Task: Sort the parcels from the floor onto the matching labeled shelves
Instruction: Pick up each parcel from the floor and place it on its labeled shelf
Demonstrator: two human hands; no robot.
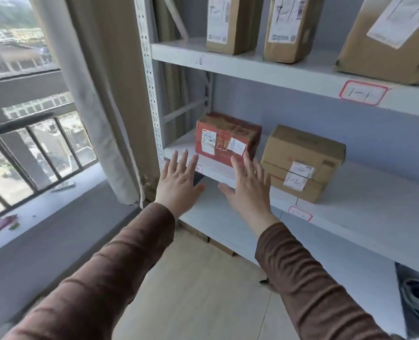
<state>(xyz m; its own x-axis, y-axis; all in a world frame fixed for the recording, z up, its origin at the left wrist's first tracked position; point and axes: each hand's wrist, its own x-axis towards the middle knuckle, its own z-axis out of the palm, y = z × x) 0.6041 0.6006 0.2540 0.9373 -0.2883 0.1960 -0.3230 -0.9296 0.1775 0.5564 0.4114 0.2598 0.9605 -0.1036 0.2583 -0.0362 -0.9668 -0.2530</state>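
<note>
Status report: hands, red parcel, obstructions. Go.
Left hand and right hand open, empty. Red parcel on 1-2 shelf, beside brown parcel. No obstructions.

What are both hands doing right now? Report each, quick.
Left hand: open, fingers spread, holding nothing.
Right hand: open, holding nothing, before the red parcel.

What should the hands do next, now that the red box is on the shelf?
Probably draw both hands back and turn to fetch another parcel. The left hand and right hand are open and empty, and the red box already sits on the shelf beside a brown box.
</note>
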